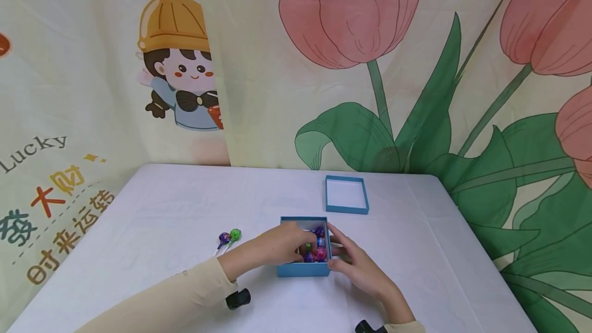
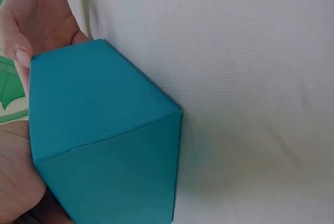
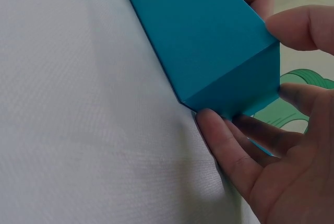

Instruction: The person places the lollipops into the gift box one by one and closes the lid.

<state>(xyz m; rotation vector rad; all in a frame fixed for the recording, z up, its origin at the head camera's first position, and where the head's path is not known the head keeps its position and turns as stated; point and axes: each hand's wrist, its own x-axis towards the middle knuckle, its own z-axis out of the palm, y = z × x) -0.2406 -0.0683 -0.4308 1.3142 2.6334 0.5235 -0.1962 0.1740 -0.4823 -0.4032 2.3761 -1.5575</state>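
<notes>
A blue open-topped box (image 1: 302,270) stands on the table with several colourful wrapped lollipops (image 1: 320,254) inside. My left hand (image 1: 289,240) reaches over its left wall with bent fingers; the fingertips are hidden among the sweets, so a grip cannot be made out. Only the heel of that hand shows at the left edge of the left wrist view. At the box's right side, my right hand (image 1: 358,261) holds the wall, its thumb at the near corner. The right wrist view shows the right fingers (image 3: 224,140) against the side, close to the tabletop.
Behind the box, to its right, lies a blue-rimmed lid (image 1: 347,209), white inside. Two lollipops, one purple (image 1: 224,238) and one green (image 1: 235,234), lie left of the box beside my left forearm. A white cloth covers the table (image 1: 185,204); a printed curtain hangs behind.
</notes>
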